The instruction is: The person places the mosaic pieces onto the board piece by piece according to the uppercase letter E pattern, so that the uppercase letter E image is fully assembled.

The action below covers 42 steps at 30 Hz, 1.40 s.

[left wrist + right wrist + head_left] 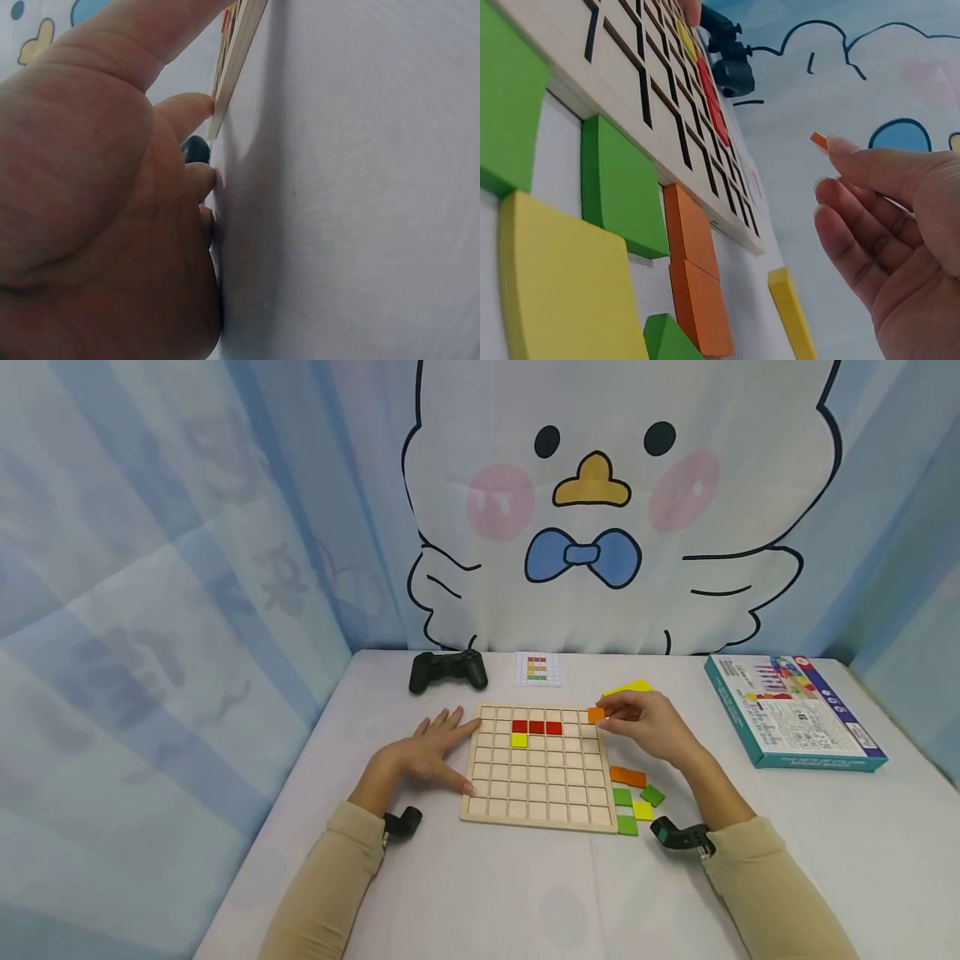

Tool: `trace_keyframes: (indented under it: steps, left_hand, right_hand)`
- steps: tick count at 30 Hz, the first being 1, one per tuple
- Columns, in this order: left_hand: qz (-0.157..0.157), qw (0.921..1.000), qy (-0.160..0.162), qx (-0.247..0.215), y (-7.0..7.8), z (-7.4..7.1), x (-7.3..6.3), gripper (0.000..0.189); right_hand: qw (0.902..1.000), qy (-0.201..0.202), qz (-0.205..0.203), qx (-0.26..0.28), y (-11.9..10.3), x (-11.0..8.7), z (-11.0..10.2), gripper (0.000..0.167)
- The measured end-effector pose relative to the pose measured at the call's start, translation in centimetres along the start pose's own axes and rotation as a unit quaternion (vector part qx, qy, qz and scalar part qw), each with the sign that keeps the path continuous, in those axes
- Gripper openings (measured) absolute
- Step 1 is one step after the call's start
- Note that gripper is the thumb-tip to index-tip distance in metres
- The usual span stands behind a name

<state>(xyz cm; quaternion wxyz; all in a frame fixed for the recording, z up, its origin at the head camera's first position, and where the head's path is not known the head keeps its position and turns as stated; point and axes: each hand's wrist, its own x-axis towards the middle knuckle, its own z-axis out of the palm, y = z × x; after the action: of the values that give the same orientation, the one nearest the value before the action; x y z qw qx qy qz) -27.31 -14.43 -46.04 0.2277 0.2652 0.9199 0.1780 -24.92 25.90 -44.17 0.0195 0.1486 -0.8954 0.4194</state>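
Note:
A wooden grid board (538,783) lies on the table, with three red tiles (536,727) in a row and one yellow tile (519,741) below the leftmost of them. My left hand (423,750) is spread flat along the board's left side, thumb and index finger touching its edge. Between thumb and fingertips, my right hand (651,723) pinches an orange tile (596,716) over the board's upper right corner. In the right wrist view that orange tile (820,141) shows only as a small end at the fingertips, held up above the table.
Right of the board lie orange tiles (627,776), green tiles (622,797) and a yellow tile (642,811). Another yellow piece (637,687) lies behind the right hand. A pattern card (537,669), a black game controller (447,671) and a teal-edged box (795,714) stand farther back.

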Motion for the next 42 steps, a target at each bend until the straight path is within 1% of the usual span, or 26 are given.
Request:
trace_keyframes:
  steps: [3,8,12,16,22,29,38,42]
  left_hand:
    - [0.002,1.0000,-0.005,0.001,0.0,0.0,0.1,0.123]
    - [0.004,1.0000,0.004,0.000,0.0,-0.2,0.1,0.122]
    - [0.005,1.0000,0.000,-0.001,-0.2,0.0,0.2,0.122]
    - [0.006,1.0000,-0.007,-0.002,-0.1,-0.1,0.3,0.122]
    - [0.005,1.0000,-0.002,-0.004,0.0,-0.2,0.4,0.123]
    - [0.005,1.0000,-0.001,-0.001,-0.3,-0.1,0.4,0.122]
    - [0.007,1.0000,0.002,0.002,-0.4,0.1,0.4,0.122]
    - [0.009,1.0000,0.001,0.001,-0.4,0.0,0.4,0.122]
  right_hand:
    - [0.9999,0.007,-0.006,-0.006,-0.2,0.0,0.2,0.028]
    - [0.9996,0.021,-0.017,-0.004,-0.8,0.3,0.8,0.027]
    - [0.9998,0.011,-0.011,0.011,-1.2,0.3,1.4,0.026]
    - [0.9999,0.000,-0.012,0.010,-1.7,0.4,2.0,0.027]
    - [0.9998,-0.001,-0.021,0.006,-2.8,0.9,2.7,0.027]
    - [0.9995,-0.023,-0.019,0.012,-3.7,1.3,3.9,0.029]
    - [0.9966,-0.061,-0.056,-0.002,-4.5,2.4,5.8,0.026]
    - [0.9951,-0.079,-0.059,-0.008,-4.8,2.7,6.6,0.026]
